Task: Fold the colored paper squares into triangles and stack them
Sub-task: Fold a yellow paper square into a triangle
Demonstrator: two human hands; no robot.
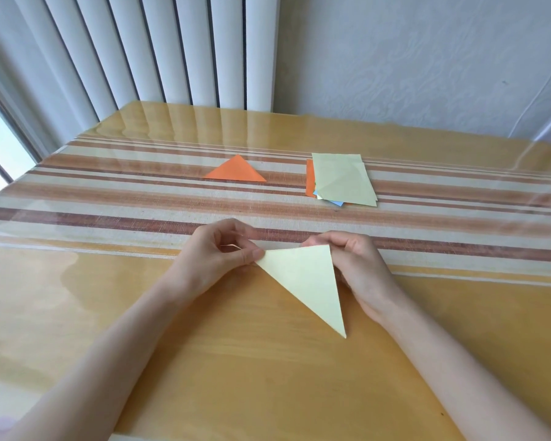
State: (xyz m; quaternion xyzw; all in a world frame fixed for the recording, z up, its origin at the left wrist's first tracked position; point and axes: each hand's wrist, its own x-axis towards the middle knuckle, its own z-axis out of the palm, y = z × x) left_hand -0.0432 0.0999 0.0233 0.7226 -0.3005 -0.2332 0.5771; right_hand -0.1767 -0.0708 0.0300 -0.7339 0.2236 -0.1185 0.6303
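Pinching the pale yellow triangle [306, 281] by its left corner, the left hand [217, 253] curls thumb and forefinger; the right hand [357, 268] grips its right edge. It sits over the table's [204, 377] near middle. Toward the far edge, an orange triangle [236, 171] and a stack of paper squares [344, 179] lie apart.

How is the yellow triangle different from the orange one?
The yellow triangle is held by the left hand and the right hand; the orange triangle lies untouched, farther back on the table. The yellow triangle's sharp tip points toward the person; the orange triangle's tip points away. Both are folded paper triangles.
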